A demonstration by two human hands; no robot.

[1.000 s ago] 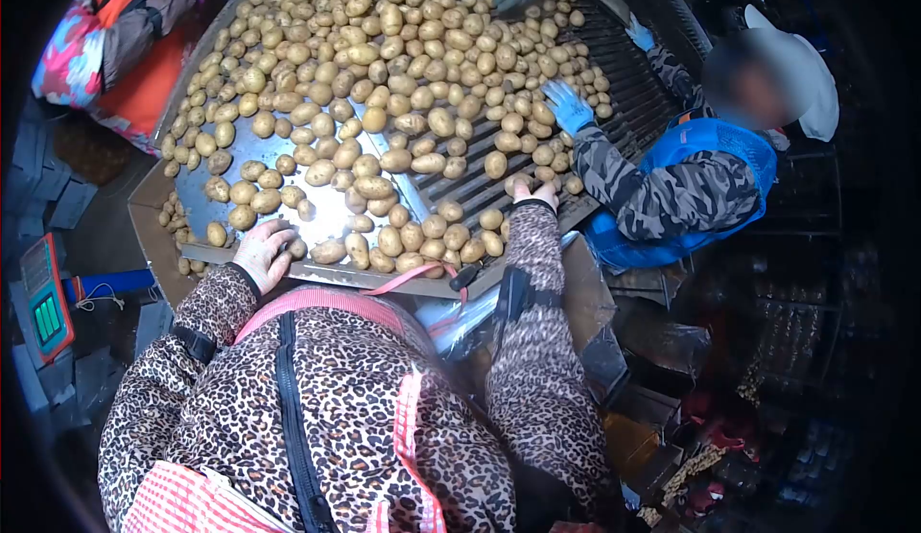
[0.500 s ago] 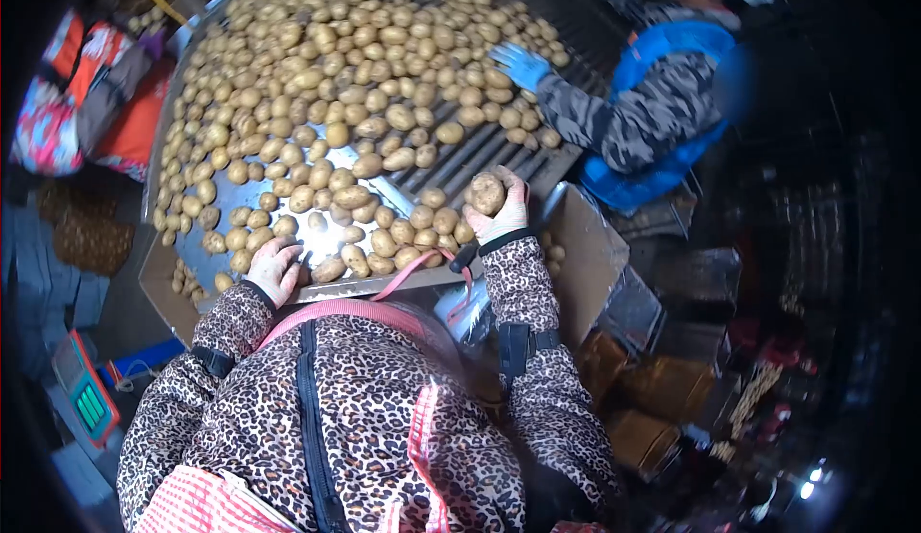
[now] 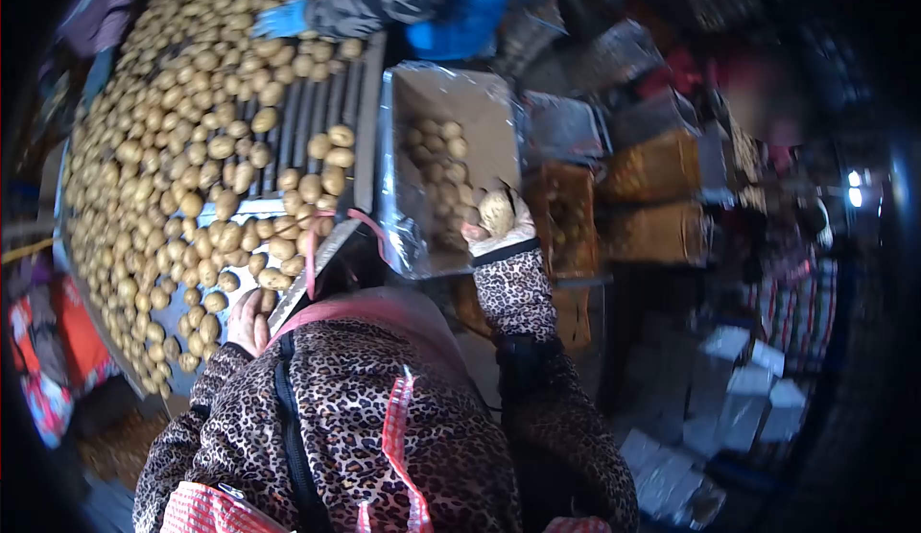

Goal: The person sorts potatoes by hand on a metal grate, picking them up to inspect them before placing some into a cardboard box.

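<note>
Pale-yellow oval potato (image 3: 496, 213): we grip it in our right hand (image 3: 504, 243), palm beneath, seemingly for support, by the right-side plastic-lined cardboard box (image 3: 475, 92). Left hand (image 3: 247, 324): near metal rim (image 3: 336, 247), grip unclear.

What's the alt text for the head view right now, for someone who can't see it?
A person's right hand holds a potato by a plastic-lined box containing more. The left hand is at the edge of a potato-covered table; a co-worker's blue-gloved hand reaches over it.
</note>
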